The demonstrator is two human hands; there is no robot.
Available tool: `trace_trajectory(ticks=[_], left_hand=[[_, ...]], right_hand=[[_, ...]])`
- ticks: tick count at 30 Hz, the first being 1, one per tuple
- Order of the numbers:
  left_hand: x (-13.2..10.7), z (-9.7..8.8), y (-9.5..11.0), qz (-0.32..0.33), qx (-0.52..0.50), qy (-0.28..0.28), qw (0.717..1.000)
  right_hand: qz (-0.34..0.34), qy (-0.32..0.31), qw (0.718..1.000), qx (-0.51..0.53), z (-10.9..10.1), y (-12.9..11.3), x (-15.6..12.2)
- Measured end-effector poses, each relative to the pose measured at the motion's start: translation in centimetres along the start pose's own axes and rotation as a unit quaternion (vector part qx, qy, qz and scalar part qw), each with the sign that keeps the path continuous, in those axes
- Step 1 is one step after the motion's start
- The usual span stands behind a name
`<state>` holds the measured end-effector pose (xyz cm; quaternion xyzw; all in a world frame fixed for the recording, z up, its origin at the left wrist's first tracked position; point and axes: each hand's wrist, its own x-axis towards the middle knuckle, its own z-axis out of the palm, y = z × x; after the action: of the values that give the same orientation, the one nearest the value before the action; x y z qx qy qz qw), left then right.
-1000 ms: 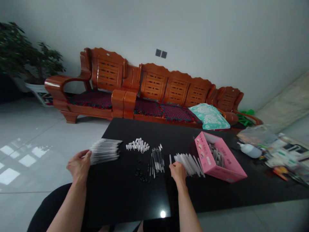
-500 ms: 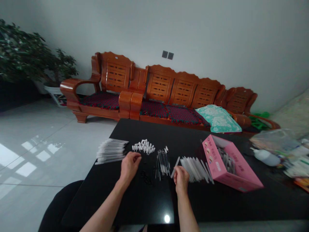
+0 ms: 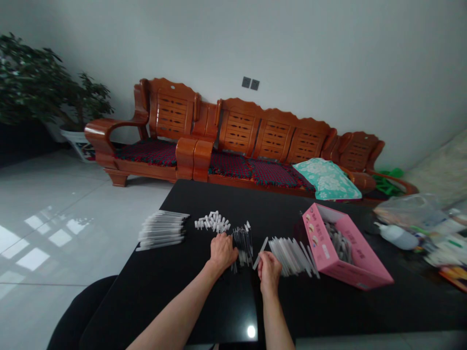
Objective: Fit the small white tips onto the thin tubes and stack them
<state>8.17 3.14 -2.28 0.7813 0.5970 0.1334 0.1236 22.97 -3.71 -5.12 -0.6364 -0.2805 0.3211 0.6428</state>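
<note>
My left hand (image 3: 222,250) is bent down at the left edge of a bunch of thin dark pen refills (image 3: 243,240). Its fingers are curled and the tips are hidden, so whatever they pinch does not show. Between the closed fingers of my right hand (image 3: 269,271), a whitish pen barrel (image 3: 260,250) slants up and away. Right beside that hand lies a row of similar pale barrels (image 3: 292,255). Small white caps (image 3: 212,222) are heaped beyond my left hand. Farther left is a stack of white pens with dark tips (image 3: 162,229).
A pink open box (image 3: 359,267) holding greyish pieces stands on the black table (image 3: 222,199) to the right. Past it are a white bottle (image 3: 397,236) and a clear plastic bag (image 3: 408,211). A wooden sofa (image 3: 241,129) runs along the table's far side.
My left hand has moved right, from near the white caps to the refills, and now covers the small black items on the table. My right hand still holds the barrel in about the same place.
</note>
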Motion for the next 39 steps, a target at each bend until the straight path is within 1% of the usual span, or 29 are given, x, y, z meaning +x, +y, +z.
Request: trace_trajectory(ticks=[6,12,15,17,18,20,21,22,24,26,27,29,33,36,39], left_hand=[[0.6,0.4,-0.2,-0.010,-0.007,0.010,1.000],[0.9,0.4,-0.4,-0.043,-0.055,0.006,0.998],[0.9,-0.1,-0.7,-0.049,-0.068,0.014,0.996],[1.0,-0.9,-1.2,-0.053,-0.107,0.041,0.992],[1.0,-1.3,-1.5,-0.053,-0.143,0.060,0.986],[1.0,-2.2,-2.4,-0.045,-0.253,0.084,0.963],[0.9,-2.7,-2.9,-0.041,-0.319,0.082,0.943],[0.6,-3.0,-3.5,-0.041,-0.387,0.072,0.919],[-0.1,-3.3,-4.5,-0.056,-0.505,0.048,0.860],[-1.2,-3.4,-5.3,-0.073,-0.582,0.032,0.809],[-1.8,-3.3,-5.6,-0.078,-0.604,0.025,0.793],[-3.0,-3.2,-5.9,-0.084,-0.623,0.013,0.777],[-4.7,-3.4,-6.1,-0.092,-0.631,-0.019,0.770],[-5.4,-4.0,-6.1,-0.092,-0.635,-0.040,0.766],[-5.6,-4.5,-6.2,-0.085,-0.640,-0.048,0.762]], right_hand=[[0.000,0.002,1.000,-0.003,0.0,-0.2,-0.1],[0.007,0.003,1.000,-0.001,0.0,-0.1,0.0],[0.022,0.003,1.000,0.010,-0.1,0.1,0.2],[0.042,0.006,0.999,0.012,-0.2,0.3,0.4],[0.054,0.007,0.998,0.011,-0.2,0.3,0.5],[0.068,0.000,0.998,0.011,-0.4,0.5,0.7],[0.067,-0.010,0.998,0.015,-0.5,0.5,0.8],[0.065,-0.023,0.997,0.022,-0.7,0.5,0.9],[0.060,-0.045,0.996,0.041,-0.9,0.2,1.1],[0.057,-0.049,0.995,0.068,-0.8,-0.3,1.2],[0.053,-0.050,0.994,0.084,-0.5,-0.8,1.1],[0.038,-0.059,0.989,0.127,0.4,-2.0,0.8],[0.030,-0.124,0.975,0.182,3.6,-4.8,-0.8],[0.020,-0.125,0.969,0.212,5.8,-6.3,-1.7],[0.009,-0.114,0.967,0.228,6.9,-7.0,-2.0]])
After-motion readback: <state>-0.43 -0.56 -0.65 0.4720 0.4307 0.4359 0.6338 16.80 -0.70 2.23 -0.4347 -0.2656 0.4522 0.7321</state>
